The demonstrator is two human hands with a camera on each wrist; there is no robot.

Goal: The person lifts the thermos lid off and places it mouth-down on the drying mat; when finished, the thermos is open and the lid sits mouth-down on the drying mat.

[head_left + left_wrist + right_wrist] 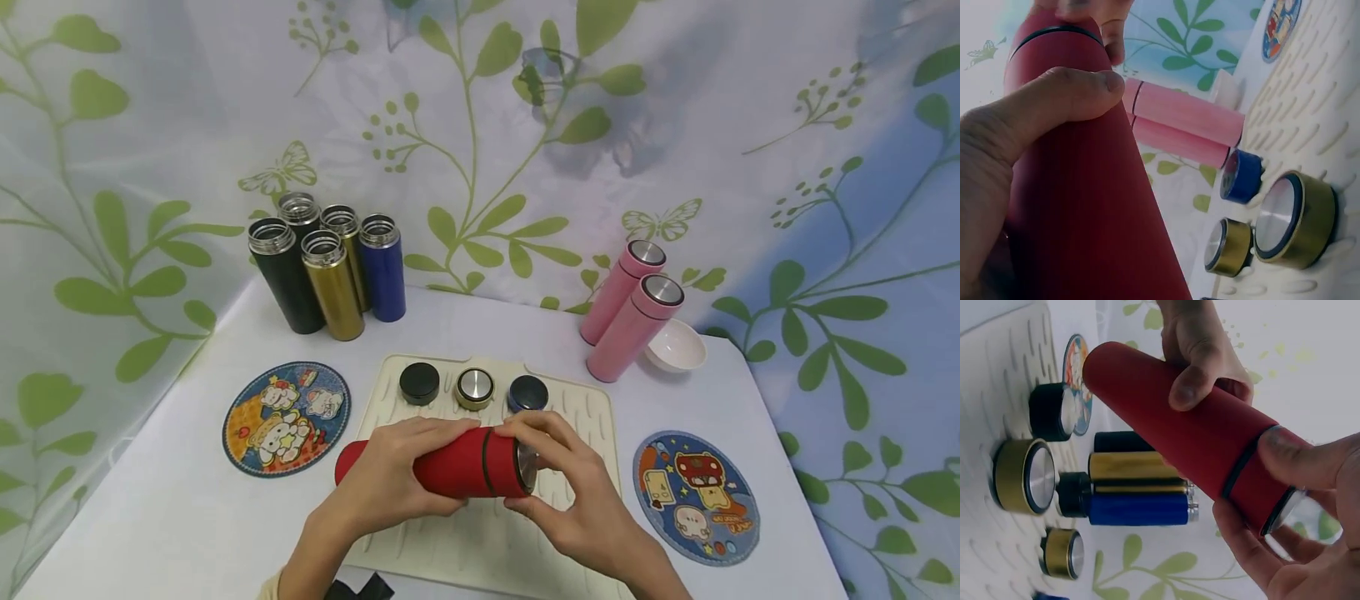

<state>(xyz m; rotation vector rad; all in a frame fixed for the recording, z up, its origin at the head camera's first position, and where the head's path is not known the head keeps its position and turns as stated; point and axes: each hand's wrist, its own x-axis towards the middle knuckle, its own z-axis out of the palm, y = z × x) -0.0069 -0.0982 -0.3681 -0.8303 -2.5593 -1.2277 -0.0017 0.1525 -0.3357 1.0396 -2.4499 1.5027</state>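
Note:
A red thermos bottle (453, 468) is held lying sideways above the cream drying mat (495, 550). My left hand (393, 479) grips its body, the thumb lying across the red side in the left wrist view. With fingers and thumb, my right hand (573, 492) holds the bottle's red lid (503, 461), which has a silver end. A dark ring separates lid and body, and the lid sits on the bottle. Behind the hands on the mat stand a black lid (419, 383), a gold lid (475, 388) and a dark blue lid (528, 392).
Several lidless bottles stand at the back left, including a black bottle (288, 279), a gold bottle (335, 292) and a blue bottle (383, 271). Two lidded pink bottles (628, 333) and a white bowl (677, 346) stand back right. Round cartoon mats (287, 419) flank the drying mat.

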